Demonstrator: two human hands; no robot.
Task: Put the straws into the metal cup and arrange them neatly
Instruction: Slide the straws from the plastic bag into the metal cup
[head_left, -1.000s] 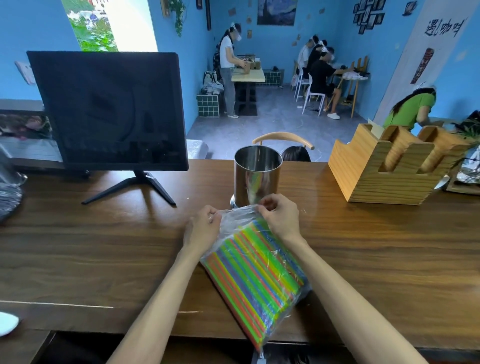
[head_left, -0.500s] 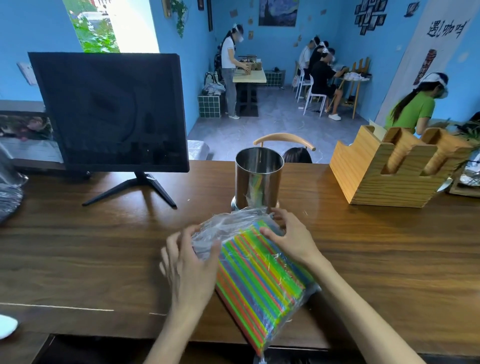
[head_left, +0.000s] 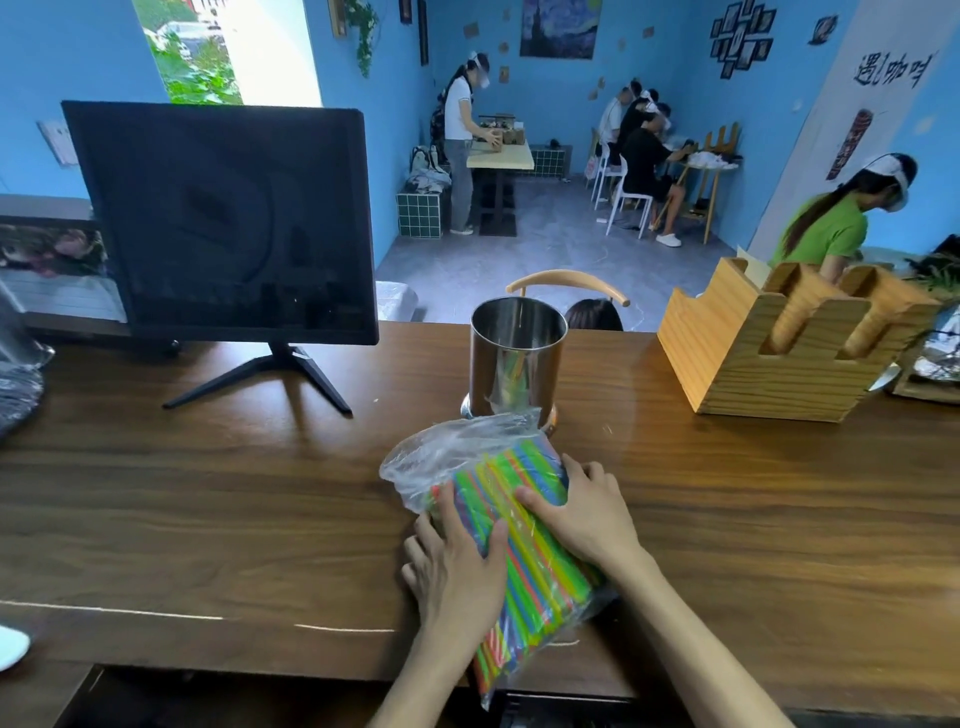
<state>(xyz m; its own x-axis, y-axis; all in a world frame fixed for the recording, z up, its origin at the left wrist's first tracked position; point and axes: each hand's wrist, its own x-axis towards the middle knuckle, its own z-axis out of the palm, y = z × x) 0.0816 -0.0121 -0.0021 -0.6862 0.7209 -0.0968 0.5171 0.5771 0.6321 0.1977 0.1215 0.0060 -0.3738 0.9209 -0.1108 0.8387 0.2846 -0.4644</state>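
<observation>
A clear plastic bag of coloured straws (head_left: 543, 590) lies slanted on the wooden counter (head_left: 208, 509), its loose open end (head_left: 452, 449) towards the metal cup (head_left: 514, 358). The shiny cup stands upright just behind the bag, with only reflections visible inside it. My left hand (head_left: 454, 564) grips the bundle's left side, thumb across the top. On the right side, my right hand (head_left: 584, 517) holds the bundle with the thumb on top and the fingers wrapped over the edge.
A black monitor (head_left: 223, 223) on a stand occupies the back left. A wooden holder (head_left: 769, 358) with paper cups sits back right. Dark plastic items (head_left: 18, 384) lie at the left edge. Several people work in the blue room beyond the counter.
Both hands slid back from the bag's open end to its middle and closed around the bundle. The bag's mouth now lies loose in front of the cup.
</observation>
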